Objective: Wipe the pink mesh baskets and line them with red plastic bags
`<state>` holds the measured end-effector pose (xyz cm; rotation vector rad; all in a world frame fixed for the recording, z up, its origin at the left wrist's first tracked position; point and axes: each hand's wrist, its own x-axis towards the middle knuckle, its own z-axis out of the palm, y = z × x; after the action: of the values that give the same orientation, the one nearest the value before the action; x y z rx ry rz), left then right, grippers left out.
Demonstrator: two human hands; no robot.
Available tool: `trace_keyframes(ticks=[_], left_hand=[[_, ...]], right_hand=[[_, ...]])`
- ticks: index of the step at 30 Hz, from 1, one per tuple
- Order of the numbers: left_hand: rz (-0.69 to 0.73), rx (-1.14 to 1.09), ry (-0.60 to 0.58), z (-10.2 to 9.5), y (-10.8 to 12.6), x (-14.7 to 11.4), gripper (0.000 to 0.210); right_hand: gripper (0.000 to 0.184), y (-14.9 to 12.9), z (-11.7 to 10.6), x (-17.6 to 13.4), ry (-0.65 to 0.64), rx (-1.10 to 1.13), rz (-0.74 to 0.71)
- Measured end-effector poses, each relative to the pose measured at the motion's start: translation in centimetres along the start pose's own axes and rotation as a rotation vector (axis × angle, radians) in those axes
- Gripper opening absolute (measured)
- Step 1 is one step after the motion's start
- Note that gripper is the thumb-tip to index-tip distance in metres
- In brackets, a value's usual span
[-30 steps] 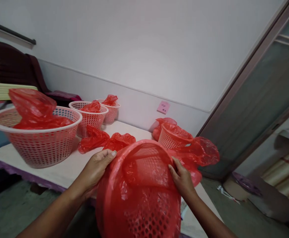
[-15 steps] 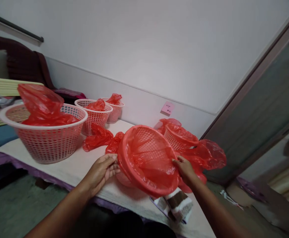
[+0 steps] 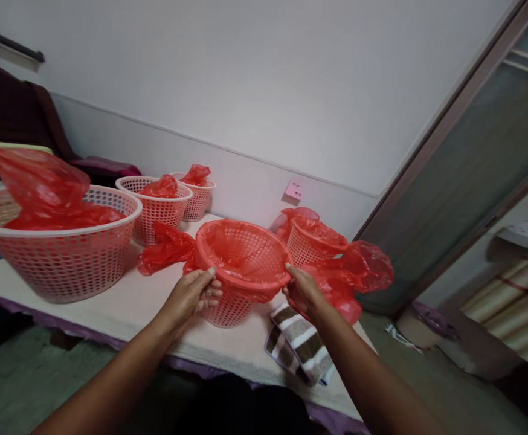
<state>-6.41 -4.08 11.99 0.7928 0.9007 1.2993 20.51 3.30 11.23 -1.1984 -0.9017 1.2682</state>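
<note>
In front of me a pink perforated plastic basket [image 3: 228, 307] stands slightly tilted, lined with a red plastic bag [image 3: 234, 266] that is folded out over its rim. My left hand [image 3: 196, 293] has its thumb on the near-left rim, with the fingers curled below. At the right side, my right hand [image 3: 302, 290] pinches the bag-covered rim between thumb and fingers. A loose red bag [image 3: 167, 249] lies just left of the basket. Behind my right hand sits a smaller lined basket [image 3: 316, 241], with more red bags [image 3: 359, 266] spread beside it.
A large basket [image 3: 64, 260] with a red bag inside stands at the left; two smaller ones [image 3: 155, 208] are behind it. A striped cloth [image 3: 302, 344] lies on the white-covered table [image 3: 155, 308]. A pink note [image 3: 293, 190] is on the wall, and a bin [image 3: 422, 326] stands on the floor.
The lined basket has tipped from facing me to nearly upright and come down towards the table, both hands at its rim. The view has shifted right.
</note>
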Motion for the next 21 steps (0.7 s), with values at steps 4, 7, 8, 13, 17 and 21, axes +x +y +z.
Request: trace_keyframes(ticks=[4,7,8,13,17,21], left_hand=[[0.001,0.015,0.03,1.0,0.0,1.6,0.023],[0.03,0.001,0.076,0.9,0.0,2.8,0.02],[0.037,-0.007,0.087,0.8,0.0,3.1,0.019],[0.083,-0.055,0.103,-0.2,-0.1,4.1,0.015],[0.128,-0.094,0.136,-1.1,0.0,4.4,0.022],[0.154,-0.121,0.179,-1.9,0.3,4.3,0.026]], right_hand=[[0.018,0.3,-0.5,-1.1,-0.058,0.075,0.056],[0.023,1.5,-1.7,-1.9,-0.088,0.093,0.099],[0.022,2.4,-2.1,-2.2,-0.09,0.089,0.105],[0.02,9.6,-3.3,-3.7,-0.06,-0.028,0.092],[0.018,16.2,-3.8,-5.2,-0.02,-0.221,-0.021],[0.011,19.7,-4.9,-6.4,-0.002,-0.426,-0.254]])
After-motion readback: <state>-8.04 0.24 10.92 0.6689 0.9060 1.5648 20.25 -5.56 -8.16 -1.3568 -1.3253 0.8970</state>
